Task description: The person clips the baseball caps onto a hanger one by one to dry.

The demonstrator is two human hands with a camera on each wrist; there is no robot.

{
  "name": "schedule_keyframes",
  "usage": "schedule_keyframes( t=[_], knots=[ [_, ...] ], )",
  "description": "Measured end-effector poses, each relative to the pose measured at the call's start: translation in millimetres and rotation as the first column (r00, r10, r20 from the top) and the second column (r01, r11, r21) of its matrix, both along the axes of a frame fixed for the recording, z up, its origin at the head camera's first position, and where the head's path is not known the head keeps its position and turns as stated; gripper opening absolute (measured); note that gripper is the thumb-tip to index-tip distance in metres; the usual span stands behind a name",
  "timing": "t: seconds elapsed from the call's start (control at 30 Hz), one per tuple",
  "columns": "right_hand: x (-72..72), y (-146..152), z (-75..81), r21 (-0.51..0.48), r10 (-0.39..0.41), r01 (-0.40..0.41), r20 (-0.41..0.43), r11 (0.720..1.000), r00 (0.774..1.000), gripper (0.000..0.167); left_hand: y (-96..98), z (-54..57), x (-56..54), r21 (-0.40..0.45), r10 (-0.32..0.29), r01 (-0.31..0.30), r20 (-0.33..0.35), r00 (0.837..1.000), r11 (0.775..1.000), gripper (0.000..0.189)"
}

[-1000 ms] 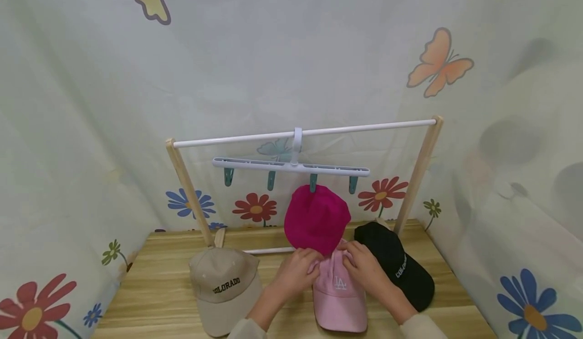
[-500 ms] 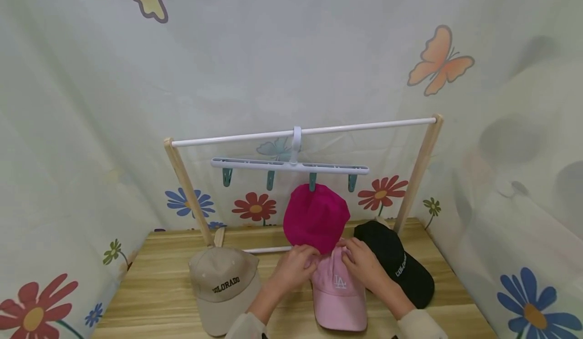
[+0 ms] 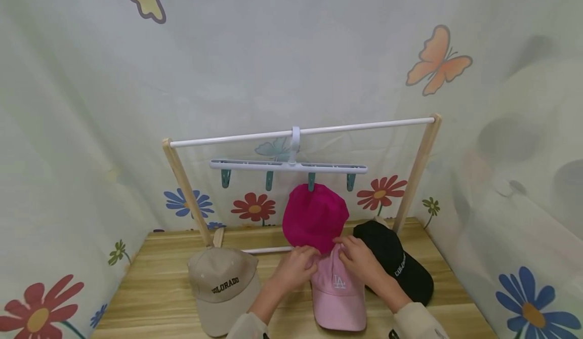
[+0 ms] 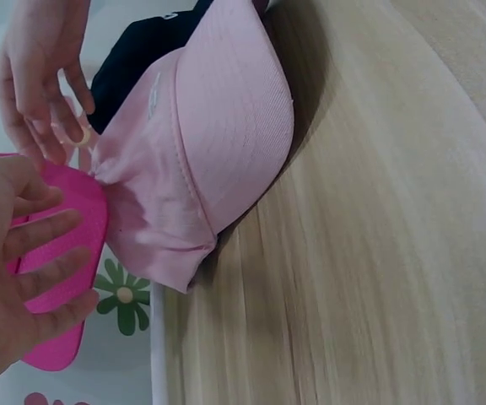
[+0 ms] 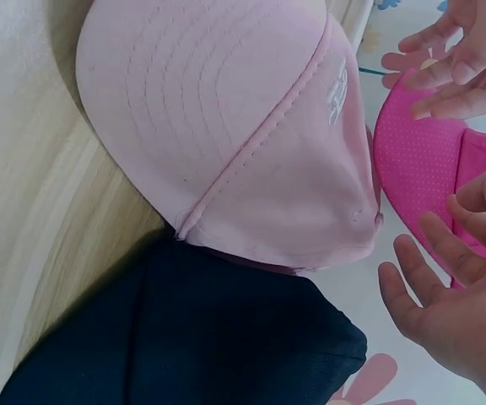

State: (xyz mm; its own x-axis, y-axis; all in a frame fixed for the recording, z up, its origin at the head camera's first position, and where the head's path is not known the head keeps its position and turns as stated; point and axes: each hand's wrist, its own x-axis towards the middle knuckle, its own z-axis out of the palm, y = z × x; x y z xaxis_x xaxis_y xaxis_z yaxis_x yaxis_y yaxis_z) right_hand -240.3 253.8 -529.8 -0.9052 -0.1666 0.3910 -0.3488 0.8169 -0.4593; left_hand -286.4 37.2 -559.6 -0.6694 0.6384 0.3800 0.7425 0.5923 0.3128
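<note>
A magenta cap (image 3: 314, 215) hangs below the third clip of a hanger, its brim (image 4: 62, 245) low, behind the pink LA cap (image 3: 339, 308) on the table. My left hand (image 3: 291, 268) is at the magenta cap's lower left; in the left wrist view its fingers are spread loosely before the brim. On the other side, my right hand (image 3: 362, 263) is above the pink cap's crown. Its fingers bend loosely in the right wrist view, with nothing visibly pinched by the hand (image 5: 462, 291). Whether either hand's fingertips touch the magenta cap I cannot tell.
A white hanger (image 3: 255, 166) with several green clips (image 3: 269, 180) hooks over the rod (image 3: 364, 127) of a wooden-sided rack (image 3: 416, 177). The beige Colorado cap (image 3: 223, 273) lies left, the black cap (image 3: 387, 253) right, on the wooden table (image 3: 150, 288). Flowered cloth surrounds them.
My right hand has shifted slightly left and up toward the magenta cap's lower edge. My left hand stays almost where it was, and the caps and hanger look unchanged.
</note>
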Motion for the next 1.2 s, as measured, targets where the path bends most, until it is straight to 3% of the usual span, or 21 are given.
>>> schedule_keyframes(
  t=[0.5, 0.83, 1.2],
  knots=[
    [-13.2, 4.9, -0.4, 0.028, -0.005, 0.004, 0.047, 1.000, 0.999, 0.034, 10.5, -1.7, -3.8, -0.040, 0.000, 0.001, 0.018, 1.000, 0.999, 0.023],
    [-21.0, 3.9, 2.2, 0.043, 0.038, -0.038, 0.000, 0.998, 0.999, 0.035, 15.6, -3.0, -7.4, -0.024, -0.024, 0.025, 0.039, 0.999, 0.999, 0.022],
    [-32.3, 7.0, 3.2, 0.079, 0.037, -0.038, 0.021, 0.996, 0.999, 0.036, 20.2, -14.3, -16.7, -0.079, 0.011, -0.003, 0.099, 0.995, 0.997, 0.022]
  ],
)
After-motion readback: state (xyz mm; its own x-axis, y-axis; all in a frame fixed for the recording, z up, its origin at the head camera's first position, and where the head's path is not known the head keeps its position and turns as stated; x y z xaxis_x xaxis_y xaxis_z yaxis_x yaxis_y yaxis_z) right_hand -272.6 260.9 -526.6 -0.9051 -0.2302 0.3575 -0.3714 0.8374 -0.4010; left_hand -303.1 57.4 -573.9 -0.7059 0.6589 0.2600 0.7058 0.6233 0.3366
